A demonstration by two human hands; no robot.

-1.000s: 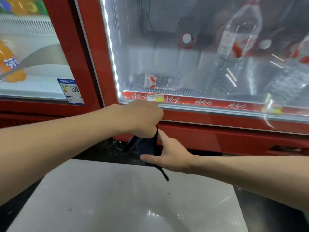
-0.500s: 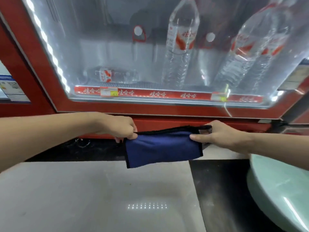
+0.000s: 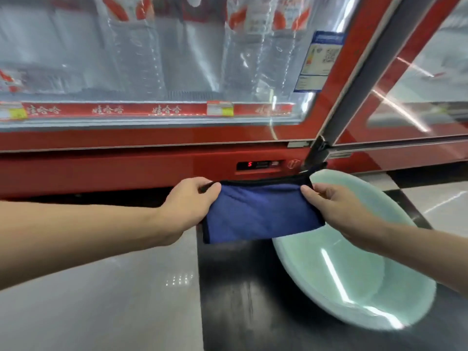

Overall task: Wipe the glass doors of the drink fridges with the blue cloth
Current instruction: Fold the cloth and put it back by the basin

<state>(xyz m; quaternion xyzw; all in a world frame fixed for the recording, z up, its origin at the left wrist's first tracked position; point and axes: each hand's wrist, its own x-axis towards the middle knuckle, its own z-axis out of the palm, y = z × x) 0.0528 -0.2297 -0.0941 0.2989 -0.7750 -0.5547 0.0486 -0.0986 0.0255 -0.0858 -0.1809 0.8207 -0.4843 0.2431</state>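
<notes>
We hold the cloth [image 3: 258, 214] between our hands: left hand [image 3: 187, 206] at its left end, right hand [image 3: 336, 209] at its right | glass door [image 3: 192, 59] behind, above | water bottles [image 3: 136, 46] on the shelf [image 3: 152, 110] behind the glass | temperature display [image 3: 258, 164] just above the cloth | basin [image 3: 354, 287] on the floor [image 3: 101, 300], lower right | second fridge door [image 3: 430, 72] far right

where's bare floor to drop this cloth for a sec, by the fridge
Free: the pale tile below the fridge base, and right of it the dark tile, bare up to the green basin. Crowded: under the right hand, where the basin fills the floor nearly up to the fridge.
</notes>
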